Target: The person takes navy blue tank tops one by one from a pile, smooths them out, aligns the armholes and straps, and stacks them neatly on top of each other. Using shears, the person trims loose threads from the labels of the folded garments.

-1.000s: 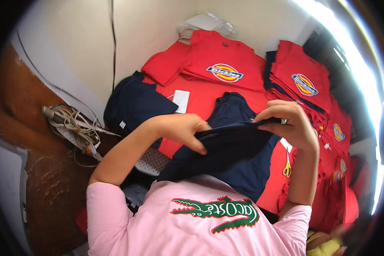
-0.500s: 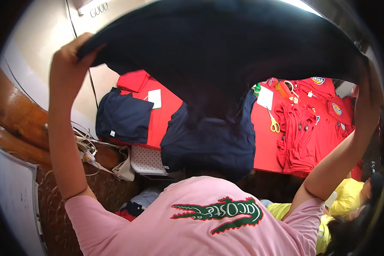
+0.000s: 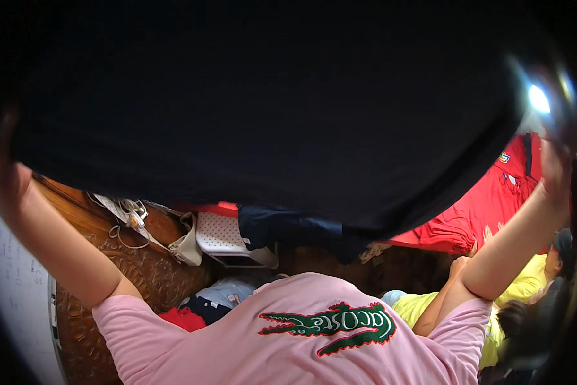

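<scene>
A dark navy shirt (image 3: 288, 115) is stretched wide in front of me and covers most of the upper view. At its left end my left hand (image 3: 11, 170) is closed on the cloth, dim and partly lost at the rim. My right hand (image 3: 555, 163) grips the opposite end, its fingers partly hidden. Both arms are raised and spread. Below the hanging edge, part of another navy shirt (image 3: 288, 228) shows on the red-covered table (image 3: 221, 208).
Red shirts (image 3: 462, 215) lie on the table at the right. Two people in yellow (image 3: 523, 282) sit close to my right arm, a bare hand (image 3: 458, 264) showing. Left are a white dotted stool (image 3: 221, 232), tangled cables (image 3: 131, 218) and a whiteboard (image 3: 19, 282).
My hands have moved further apart and lower, bringing the navy shirt closer. It now hides most of the table, including the folded shirts and yellow scissors seen before.
</scene>
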`<control>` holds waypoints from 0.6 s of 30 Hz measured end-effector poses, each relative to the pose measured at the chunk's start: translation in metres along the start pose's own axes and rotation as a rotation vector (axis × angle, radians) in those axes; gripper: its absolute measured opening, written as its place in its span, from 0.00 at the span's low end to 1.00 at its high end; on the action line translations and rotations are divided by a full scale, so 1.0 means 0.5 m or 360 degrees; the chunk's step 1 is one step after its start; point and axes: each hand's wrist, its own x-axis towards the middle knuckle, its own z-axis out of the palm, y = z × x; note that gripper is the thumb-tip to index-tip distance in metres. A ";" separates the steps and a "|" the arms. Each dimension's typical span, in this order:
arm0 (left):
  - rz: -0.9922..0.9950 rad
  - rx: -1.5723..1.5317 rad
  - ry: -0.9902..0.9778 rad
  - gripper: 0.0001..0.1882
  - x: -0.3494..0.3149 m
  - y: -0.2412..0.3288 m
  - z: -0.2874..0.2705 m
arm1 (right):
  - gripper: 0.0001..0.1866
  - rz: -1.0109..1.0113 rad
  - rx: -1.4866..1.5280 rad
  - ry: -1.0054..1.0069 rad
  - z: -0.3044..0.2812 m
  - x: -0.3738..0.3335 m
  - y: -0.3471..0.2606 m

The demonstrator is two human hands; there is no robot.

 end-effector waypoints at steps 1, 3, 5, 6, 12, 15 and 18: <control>-0.0118 0.0046 -0.0155 0.22 -0.007 -0.035 -0.042 | 0.24 0.0000 -0.0223 -0.0182 -0.036 0.022 0.035; -0.0576 0.0217 -0.0737 0.17 0.002 -0.110 0.018 | 0.23 0.0186 -0.0368 -0.0830 -0.035 0.045 0.154; -0.0797 0.0509 -0.1166 0.12 -0.021 -0.208 0.148 | 0.21 0.0596 -0.0218 -0.0799 0.016 0.023 0.250; -0.0693 0.0878 -0.1208 0.13 -0.039 -0.253 0.187 | 0.19 0.0799 -0.0280 -0.0569 0.088 -0.001 0.278; 0.0275 0.0779 0.0263 0.07 0.028 -0.214 0.278 | 0.14 -0.0021 0.0173 -0.0444 -0.023 0.127 0.293; 0.0250 0.0783 0.0388 0.09 -0.010 -0.172 0.238 | 0.13 -0.0104 0.0427 -0.0302 0.018 0.052 0.224; -0.0020 0.0825 0.0419 0.10 -0.126 -0.181 0.238 | 0.09 -0.0334 -0.0025 -0.0143 0.002 -0.070 0.223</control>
